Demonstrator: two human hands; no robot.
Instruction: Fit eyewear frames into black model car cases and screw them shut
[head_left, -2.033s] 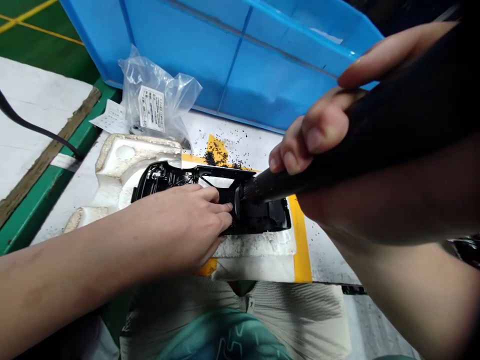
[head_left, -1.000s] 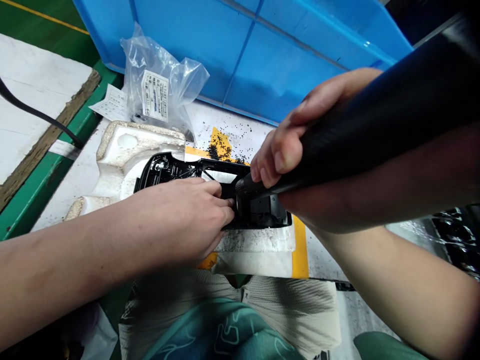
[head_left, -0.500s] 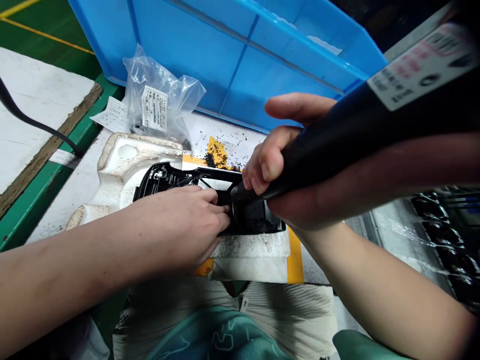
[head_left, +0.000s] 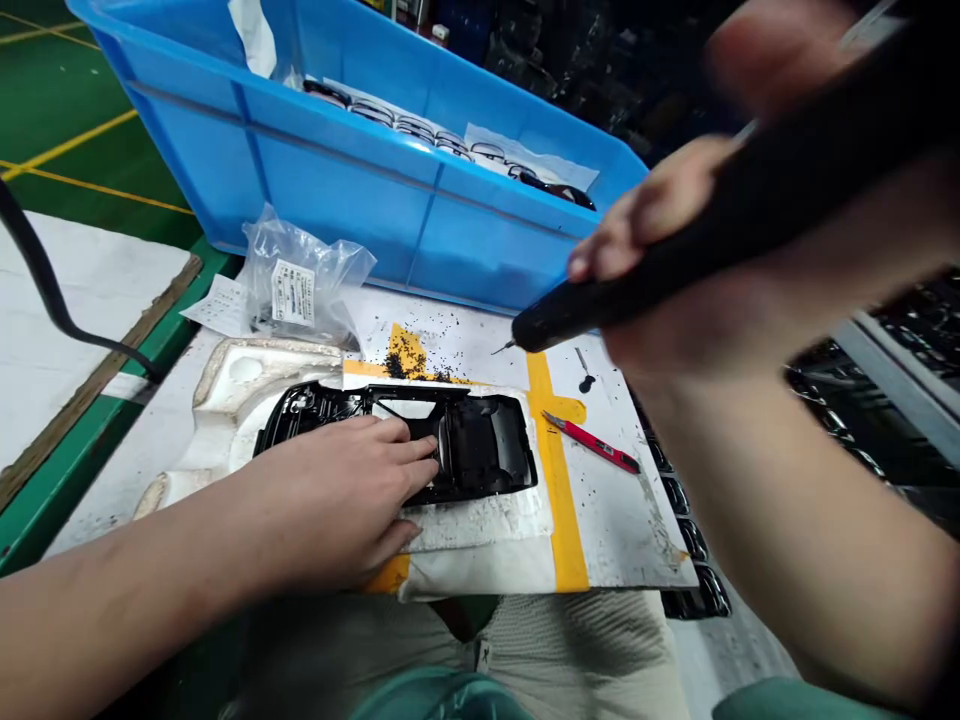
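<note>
My left hand [head_left: 367,470] lies on a glossy black plastic car-shaped shell [head_left: 491,445], fingers stretched over its middle and covering part of it. The shell rests in a white foam block [head_left: 232,385]. My right hand [head_left: 675,220], smeared by motion, is wrapped round a black electric screwdriver [head_left: 645,280]. Its thin bit points down and left, raised above the board and apart from the shell. Many tiny black screws [head_left: 405,365] lie scattered behind the shell, some on yellow tape.
A blue bin [head_left: 337,190] holding black parts stands behind the board. A labelled clear plastic bag [head_left: 300,285] sits at its foot. On the right lie a red utility knife [head_left: 592,445] and a small black-handled screwdriver [head_left: 586,375]. More glossy black parts [head_left: 694,540] sit beyond the board's right edge.
My right hand has lifted the electric screwdriver up and right, away from the shell. My left hand stays on the shell, its fingers now flatter. The view has tilted, showing the bin's contents.
</note>
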